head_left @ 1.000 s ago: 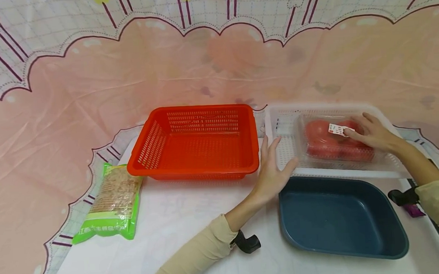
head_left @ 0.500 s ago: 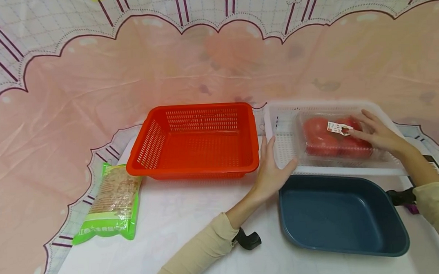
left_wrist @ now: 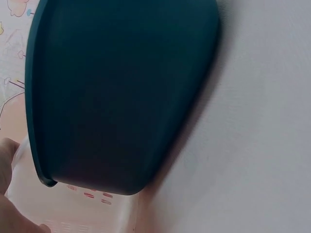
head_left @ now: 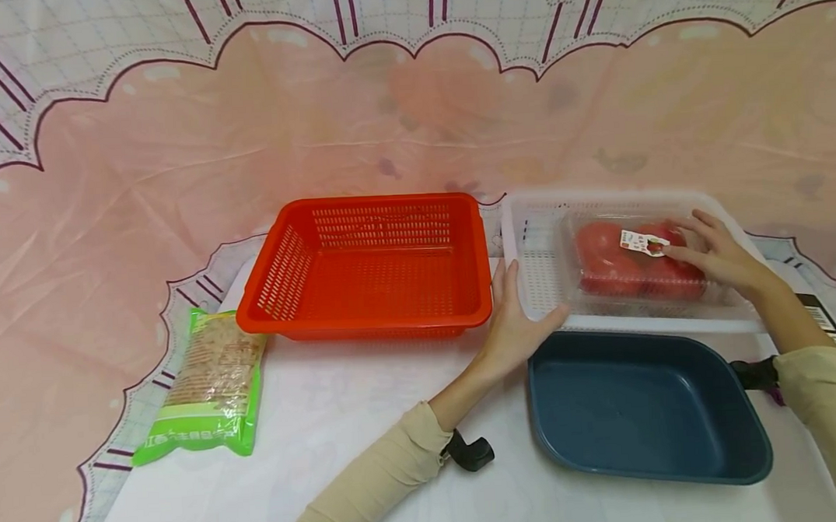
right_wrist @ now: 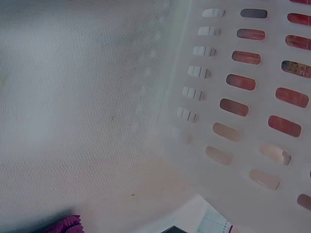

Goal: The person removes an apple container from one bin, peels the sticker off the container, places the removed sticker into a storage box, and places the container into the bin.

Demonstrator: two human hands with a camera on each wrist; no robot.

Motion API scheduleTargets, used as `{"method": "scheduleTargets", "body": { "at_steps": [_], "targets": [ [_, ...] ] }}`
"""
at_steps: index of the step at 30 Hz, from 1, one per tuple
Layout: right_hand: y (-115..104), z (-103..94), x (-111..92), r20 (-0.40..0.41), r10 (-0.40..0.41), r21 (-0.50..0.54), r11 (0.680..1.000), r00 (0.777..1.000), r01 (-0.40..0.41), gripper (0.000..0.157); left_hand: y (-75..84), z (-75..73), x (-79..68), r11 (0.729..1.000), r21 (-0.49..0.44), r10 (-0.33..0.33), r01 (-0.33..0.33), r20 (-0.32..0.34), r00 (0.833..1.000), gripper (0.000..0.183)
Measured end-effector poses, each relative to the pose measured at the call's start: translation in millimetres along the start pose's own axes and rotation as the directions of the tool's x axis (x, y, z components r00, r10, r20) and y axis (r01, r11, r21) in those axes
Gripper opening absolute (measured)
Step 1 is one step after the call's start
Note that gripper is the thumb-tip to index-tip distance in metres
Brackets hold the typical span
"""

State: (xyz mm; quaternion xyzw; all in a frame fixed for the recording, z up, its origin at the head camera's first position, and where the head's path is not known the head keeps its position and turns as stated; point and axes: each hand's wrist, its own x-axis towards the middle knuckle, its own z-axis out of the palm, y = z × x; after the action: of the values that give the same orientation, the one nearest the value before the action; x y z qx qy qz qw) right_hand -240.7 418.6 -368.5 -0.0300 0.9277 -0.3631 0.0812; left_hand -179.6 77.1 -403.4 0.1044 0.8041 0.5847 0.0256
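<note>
A clear plastic box of tomatoes [head_left: 614, 264] with a white label sits inside the white basket [head_left: 645, 323] at the right. My right hand [head_left: 726, 259] rests on the right part of its lid, fingers spread and the thumb at the label. At the basket's front left corner is my left hand [head_left: 515, 331], its fingers pointing away along the side and the thumb out over the front rim. Part of that hand [left_wrist: 14, 213] shows in the left wrist view. The right wrist view shows the basket's slotted wall [right_wrist: 194, 141], with red behind the slots; the right hand is out of that view.
A red basket [head_left: 386, 327] stands left of the white one. In front of the white basket lies a dark blue basin [head_left: 649, 422]. A green-edged bag of brown food [head_left: 213, 379] lies at the far left. Something purple [right_wrist: 65, 225] shows low in the right wrist view.
Both hands keep nearly the same places at the white basket and the tomato box. The whole head view has shifted slightly; nothing was picked up or let go.
</note>
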Motion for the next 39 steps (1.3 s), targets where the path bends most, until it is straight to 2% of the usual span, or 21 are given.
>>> {"method": "scheduleTargets", "body": {
  "at_steps": [12,23,31,39],
  "targets": [
    [1.2,1.5,-0.4,-0.001,0.013,0.030,0.999,1.000,-0.013,0.074,-2.9,-0.3,0.4,1.000,-0.011,0.011,-0.011,0.026,1.000,0.094],
    [-0.8,2.5,2.6,0.002,0.001,-0.039,0.999,1.000,-0.001,0.079,-5.0,1.2,1.3,1.000,0.000,0.016,-0.016,0.012,1.000,0.094],
    [-1.0,3.1,1.6,0.066,0.075,0.047,0.996,0.995,-0.078,0.092,-4.6,1.2,0.5,1.000,0.007,0.012,-0.012,0.012,1.000,0.094],
    [0.0,2.9,7.4,0.120,0.102,-0.043,0.994,0.988,-0.097,0.090,-3.7,1.1,0.0,1.000,0.016,0.009,-0.009,0.007,1.000,0.093]
  ]
}}
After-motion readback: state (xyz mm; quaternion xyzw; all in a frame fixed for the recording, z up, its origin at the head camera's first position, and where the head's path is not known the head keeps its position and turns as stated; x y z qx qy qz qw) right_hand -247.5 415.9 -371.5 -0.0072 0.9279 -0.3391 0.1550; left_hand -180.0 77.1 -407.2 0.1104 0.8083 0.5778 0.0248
